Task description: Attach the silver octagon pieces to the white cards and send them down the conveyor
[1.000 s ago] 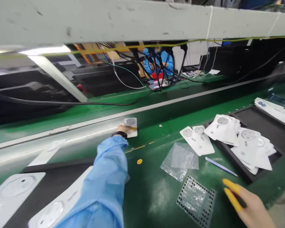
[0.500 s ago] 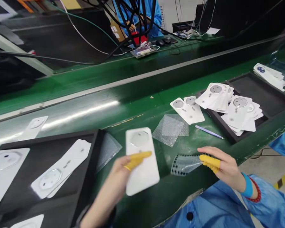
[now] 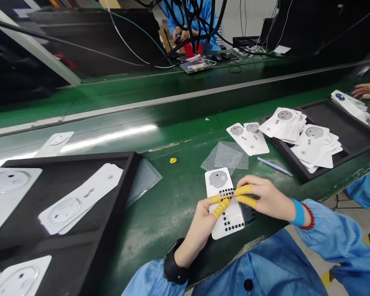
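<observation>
A white panel (image 3: 208, 179) with a round silvery disc lies on the green bench in front of me. Over its lower part is a clear sheet of small black round pads (image 3: 234, 226), bent at its upper edge. My left hand (image 3: 207, 211), wearing yellow finger cots, pinches the sheet's upper left part between thumb and forefinger. From the other side, my right hand (image 3: 263, 198) is closed at the sheet's upper right edge, thumb and forefinger in yellow cots. Its fingertips meet the edge; whether a loose pad is between them is too small to see.
A black tray (image 3: 111, 218) with white panels is at left, another black tray (image 3: 354, 142) with stacked panels at right. Purple tweezers (image 3: 274, 166), bubble bags (image 3: 225, 157) and a loose yellow finger cot (image 3: 173, 160) lie between. A co-worker's hand (image 3: 368, 91) is far right.
The white panel has gone from my left hand onto the bench, further right. My right hand has brought the sheet left over it, and my left hand has taken hold of the sheet.
</observation>
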`<state>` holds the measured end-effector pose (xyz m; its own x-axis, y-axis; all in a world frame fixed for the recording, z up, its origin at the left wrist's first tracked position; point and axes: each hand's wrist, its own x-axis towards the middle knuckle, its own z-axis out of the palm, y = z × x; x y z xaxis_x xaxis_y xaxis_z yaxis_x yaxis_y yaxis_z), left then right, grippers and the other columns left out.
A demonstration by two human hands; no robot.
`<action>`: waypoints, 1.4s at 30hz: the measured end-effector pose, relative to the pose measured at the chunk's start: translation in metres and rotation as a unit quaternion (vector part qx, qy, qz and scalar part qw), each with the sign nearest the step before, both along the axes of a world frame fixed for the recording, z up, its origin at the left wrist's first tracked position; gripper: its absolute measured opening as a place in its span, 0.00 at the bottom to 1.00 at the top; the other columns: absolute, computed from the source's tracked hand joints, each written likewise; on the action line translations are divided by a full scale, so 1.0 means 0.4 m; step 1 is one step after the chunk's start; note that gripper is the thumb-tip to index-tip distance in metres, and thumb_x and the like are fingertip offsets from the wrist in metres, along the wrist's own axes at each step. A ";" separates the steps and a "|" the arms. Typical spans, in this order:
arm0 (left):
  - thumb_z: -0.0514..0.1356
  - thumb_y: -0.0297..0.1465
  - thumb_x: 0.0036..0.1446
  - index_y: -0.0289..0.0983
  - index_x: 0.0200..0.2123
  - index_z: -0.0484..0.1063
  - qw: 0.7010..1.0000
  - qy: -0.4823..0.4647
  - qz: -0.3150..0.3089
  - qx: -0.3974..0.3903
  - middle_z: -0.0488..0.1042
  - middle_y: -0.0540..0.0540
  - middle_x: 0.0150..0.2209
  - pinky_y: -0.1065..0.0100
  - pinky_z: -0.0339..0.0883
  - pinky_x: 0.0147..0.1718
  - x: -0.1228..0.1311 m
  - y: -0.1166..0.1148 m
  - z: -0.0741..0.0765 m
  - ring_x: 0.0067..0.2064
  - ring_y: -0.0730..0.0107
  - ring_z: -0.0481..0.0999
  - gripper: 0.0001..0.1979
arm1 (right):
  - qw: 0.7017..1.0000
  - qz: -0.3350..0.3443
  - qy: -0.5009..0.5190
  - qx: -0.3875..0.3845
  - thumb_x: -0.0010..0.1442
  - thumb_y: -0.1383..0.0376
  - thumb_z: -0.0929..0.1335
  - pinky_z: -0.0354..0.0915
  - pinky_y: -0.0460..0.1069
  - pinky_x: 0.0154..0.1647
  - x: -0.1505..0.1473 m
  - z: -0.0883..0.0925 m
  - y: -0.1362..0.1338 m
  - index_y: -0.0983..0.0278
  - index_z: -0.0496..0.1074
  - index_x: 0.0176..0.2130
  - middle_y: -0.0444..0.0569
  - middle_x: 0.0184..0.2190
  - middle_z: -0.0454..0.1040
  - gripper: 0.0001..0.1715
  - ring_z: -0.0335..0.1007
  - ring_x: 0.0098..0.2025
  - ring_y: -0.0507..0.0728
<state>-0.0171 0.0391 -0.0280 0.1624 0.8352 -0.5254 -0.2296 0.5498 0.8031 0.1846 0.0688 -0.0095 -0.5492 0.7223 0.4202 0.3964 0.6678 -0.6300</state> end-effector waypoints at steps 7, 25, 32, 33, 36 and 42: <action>0.75 0.41 0.35 0.35 0.24 0.82 0.999 -0.031 0.036 0.002 0.79 0.46 0.23 0.71 0.67 0.26 -0.018 -0.017 -0.014 0.26 0.68 0.74 0.16 | 0.990 -0.003 -0.100 0.102 0.69 0.70 0.59 0.73 0.50 0.34 -0.079 -0.052 -0.023 0.69 0.73 0.38 0.57 0.40 0.75 0.14 0.73 0.37 0.56; 0.65 0.31 0.36 0.34 0.17 0.75 0.997 -0.019 0.053 -0.052 0.72 0.49 0.18 0.71 0.58 0.22 -0.006 -0.014 -0.029 0.20 0.74 0.64 0.05 | 0.973 0.060 -0.093 0.202 0.70 0.72 0.57 0.75 0.50 0.37 -0.083 -0.064 -0.005 0.70 0.73 0.32 0.56 0.36 0.79 0.20 0.73 0.37 0.56; 0.63 0.33 0.38 0.35 0.19 0.73 0.998 0.006 0.045 -0.041 0.72 0.50 0.19 0.72 0.57 0.22 -0.004 -0.015 -0.035 0.20 0.74 0.64 0.07 | 0.986 0.096 -0.047 0.127 0.68 0.70 0.61 0.73 0.48 0.34 -0.075 -0.079 0.006 0.67 0.68 0.40 0.55 0.39 0.75 0.07 0.72 0.38 0.54; 0.64 0.34 0.39 0.35 0.19 0.73 0.998 0.013 0.043 -0.036 0.72 0.50 0.19 0.72 0.57 0.22 -0.004 -0.015 -0.036 0.20 0.74 0.64 0.08 | 0.988 0.100 -0.048 0.110 0.68 0.69 0.61 0.74 0.48 0.35 -0.074 -0.081 0.008 0.67 0.67 0.41 0.55 0.40 0.74 0.06 0.71 0.39 0.55; 0.65 0.38 0.42 0.34 0.20 0.73 0.999 0.034 0.031 -0.014 0.71 0.50 0.18 0.72 0.56 0.21 -0.004 -0.016 -0.035 0.19 0.75 0.63 0.12 | 0.990 0.112 -0.057 0.060 0.69 0.67 0.60 0.74 0.51 0.41 -0.069 -0.083 0.014 0.66 0.65 0.44 0.58 0.43 0.71 0.06 0.70 0.43 0.56; 0.60 0.42 0.48 0.34 0.21 0.75 0.991 0.116 0.002 0.068 0.74 0.46 0.20 0.68 0.61 0.25 -0.007 -0.005 -0.025 0.24 0.67 0.69 0.16 | 0.991 0.109 -0.075 0.023 0.68 0.69 0.60 0.74 0.52 0.44 -0.024 -0.089 0.018 0.65 0.64 0.43 0.59 0.45 0.69 0.04 0.70 0.45 0.57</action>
